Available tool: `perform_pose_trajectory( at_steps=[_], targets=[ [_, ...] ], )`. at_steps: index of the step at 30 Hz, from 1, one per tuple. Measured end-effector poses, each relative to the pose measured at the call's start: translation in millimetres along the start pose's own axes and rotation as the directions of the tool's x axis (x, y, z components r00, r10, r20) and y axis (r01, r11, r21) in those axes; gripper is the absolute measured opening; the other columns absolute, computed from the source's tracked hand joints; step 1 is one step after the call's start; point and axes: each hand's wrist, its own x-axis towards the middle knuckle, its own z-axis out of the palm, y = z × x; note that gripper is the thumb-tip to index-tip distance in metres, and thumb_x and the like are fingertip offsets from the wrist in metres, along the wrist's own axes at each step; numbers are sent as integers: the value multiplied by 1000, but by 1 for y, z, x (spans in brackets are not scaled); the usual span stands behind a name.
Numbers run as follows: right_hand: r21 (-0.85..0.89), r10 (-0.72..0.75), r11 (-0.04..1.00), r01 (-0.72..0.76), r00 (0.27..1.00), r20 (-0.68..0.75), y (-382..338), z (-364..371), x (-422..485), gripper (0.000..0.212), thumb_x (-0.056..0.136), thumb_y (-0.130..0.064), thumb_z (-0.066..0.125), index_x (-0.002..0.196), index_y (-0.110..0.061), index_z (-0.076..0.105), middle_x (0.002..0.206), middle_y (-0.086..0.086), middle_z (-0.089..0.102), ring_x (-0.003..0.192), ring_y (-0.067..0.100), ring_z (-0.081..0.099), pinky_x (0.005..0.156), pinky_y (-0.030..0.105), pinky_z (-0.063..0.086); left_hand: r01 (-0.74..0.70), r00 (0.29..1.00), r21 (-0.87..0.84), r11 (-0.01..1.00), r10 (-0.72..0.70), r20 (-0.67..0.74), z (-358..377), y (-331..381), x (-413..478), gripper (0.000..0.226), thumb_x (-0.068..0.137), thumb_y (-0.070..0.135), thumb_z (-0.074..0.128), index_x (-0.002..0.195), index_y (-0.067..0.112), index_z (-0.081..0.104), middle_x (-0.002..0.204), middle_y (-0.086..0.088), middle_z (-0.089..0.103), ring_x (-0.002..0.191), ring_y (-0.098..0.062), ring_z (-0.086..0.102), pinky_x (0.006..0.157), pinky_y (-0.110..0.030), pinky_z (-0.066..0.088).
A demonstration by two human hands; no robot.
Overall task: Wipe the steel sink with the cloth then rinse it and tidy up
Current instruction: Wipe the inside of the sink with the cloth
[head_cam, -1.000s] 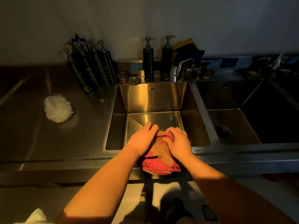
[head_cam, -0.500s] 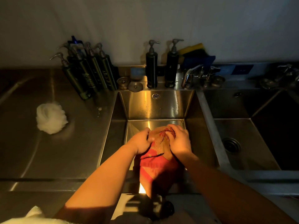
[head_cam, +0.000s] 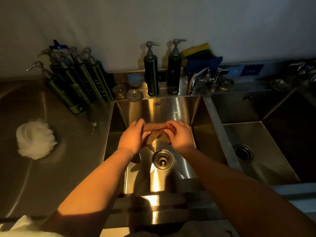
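Note:
A brown and red cloth [head_cam: 156,131] is bunched between both hands over the far part of the steel sink [head_cam: 171,110]. My left hand [head_cam: 133,137] grips its left end and my right hand [head_cam: 179,135] grips its right end, fingers curled into the fabric. The sink's round drain [head_cam: 162,159] lies open just below the hands. A faucet [head_cam: 196,81] stands at the sink's back right corner, with no water running that I can see.
Two dark pump bottles [head_cam: 151,72] stand behind the sink and several more [head_cam: 77,82] lean at the back left. A white mesh puff [head_cam: 35,139] lies on the left counter. A strainer and plug [head_cam: 127,93] sit on the ledge. A second sink [head_cam: 256,142] adjoins on the right.
Both hands have carried the cloth from the sink's near edge forward over the basin, and it is now bunched smaller; the drain beneath has come into view.

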Motion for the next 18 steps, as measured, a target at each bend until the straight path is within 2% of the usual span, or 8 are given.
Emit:
perform_pose_trajectory(
  at_steps=[4,7,10,15,18],
  targets=[
    [-37,10,999,-10,1000,5,9,16,8,27,88,-27,59,115,-24,62,113,1,59,105,25,48,83,29,38,6,1000,50,999,-7,24,12,-12,10,40,89,49,50,106,13,48,101,-10,52,90,-31,55,70,-35,40],
    [-54,26,998,-27,1000,-6,26,31,8,27,86,-31,61,113,-25,64,111,1,61,104,26,50,89,38,41,-25,998,102,994,19,56,30,-25,14,38,92,49,44,104,13,47,101,-11,50,91,-34,55,69,-36,39],
    [-79,33,996,-33,999,-8,49,50,5,29,85,-33,61,112,-25,65,111,1,62,106,27,50,92,39,38,-74,991,133,988,59,118,56,-40,15,38,93,48,42,105,12,47,103,-12,49,93,-34,55,70,-37,42],
    [-162,32,987,-6,987,159,90,81,-3,26,88,-36,56,112,-27,62,109,3,61,103,27,51,90,39,39,-91,968,144,985,53,247,103,-65,4,44,89,51,48,106,11,46,105,-12,48,94,-34,54,75,-41,46],
    [-285,64,959,9,967,245,111,96,-7,26,90,-37,54,115,-30,58,113,2,57,108,26,44,86,38,37,-179,924,213,960,90,371,129,-77,-1,46,88,44,57,114,8,44,110,-14,46,95,-33,54,78,-39,43]
  ],
)
